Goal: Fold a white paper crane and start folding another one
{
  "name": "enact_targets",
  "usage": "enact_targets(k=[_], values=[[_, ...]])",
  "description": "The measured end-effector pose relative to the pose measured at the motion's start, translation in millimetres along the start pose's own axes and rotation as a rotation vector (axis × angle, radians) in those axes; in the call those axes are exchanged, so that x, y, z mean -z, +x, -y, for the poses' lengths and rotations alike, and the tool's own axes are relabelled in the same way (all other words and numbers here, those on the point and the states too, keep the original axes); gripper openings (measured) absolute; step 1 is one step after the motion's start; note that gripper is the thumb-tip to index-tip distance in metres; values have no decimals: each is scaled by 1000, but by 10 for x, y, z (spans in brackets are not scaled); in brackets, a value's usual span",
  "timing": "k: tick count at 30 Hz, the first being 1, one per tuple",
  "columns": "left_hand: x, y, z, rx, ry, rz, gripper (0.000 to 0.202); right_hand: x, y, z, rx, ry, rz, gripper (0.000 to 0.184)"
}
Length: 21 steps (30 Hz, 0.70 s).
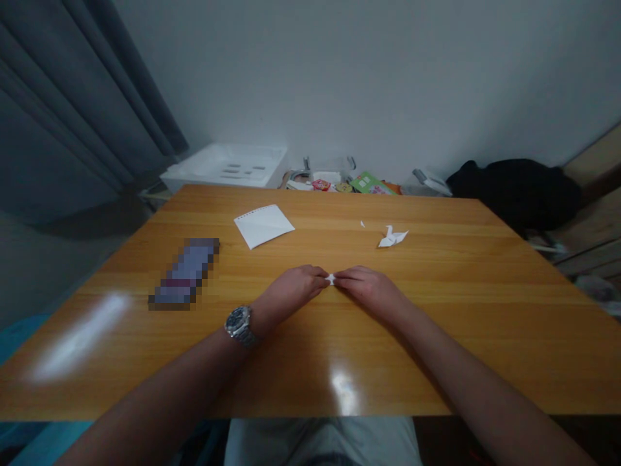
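Between my two hands, at the middle of the wooden table (291, 362), is a small folded piece of white paper (331, 279). My left hand (305, 283), with a metal watch (239, 321) on its wrist, pinches the paper's left side. From the right, my right hand (365, 288) grips the other side with its fingers together. Most of the paper is hidden under the fingertips. Farther back on the right stands a folded white paper crane (392, 237), with a tiny paper scrap (362, 224) to its left.
A white sheet with a perforated edge (264, 226) lies at the back left. Nearer the left edge is a blurred-out phone-shaped object (187, 272). Beyond the table are a white plastic tray (233, 162), a green booklet (371, 183) and a dark heap (514, 191).
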<state>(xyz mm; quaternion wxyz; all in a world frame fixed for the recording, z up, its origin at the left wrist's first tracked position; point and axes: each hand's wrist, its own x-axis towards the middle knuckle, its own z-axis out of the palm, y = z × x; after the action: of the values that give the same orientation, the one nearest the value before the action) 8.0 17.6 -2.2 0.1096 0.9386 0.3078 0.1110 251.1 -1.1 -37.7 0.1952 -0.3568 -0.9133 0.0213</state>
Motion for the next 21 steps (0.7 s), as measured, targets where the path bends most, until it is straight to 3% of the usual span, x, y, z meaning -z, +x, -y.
enact_targets(k=[21], values=[[-12, -66, 65, -71, 47, -15, 35, 102, 4, 38, 24, 40, 29, 33]])
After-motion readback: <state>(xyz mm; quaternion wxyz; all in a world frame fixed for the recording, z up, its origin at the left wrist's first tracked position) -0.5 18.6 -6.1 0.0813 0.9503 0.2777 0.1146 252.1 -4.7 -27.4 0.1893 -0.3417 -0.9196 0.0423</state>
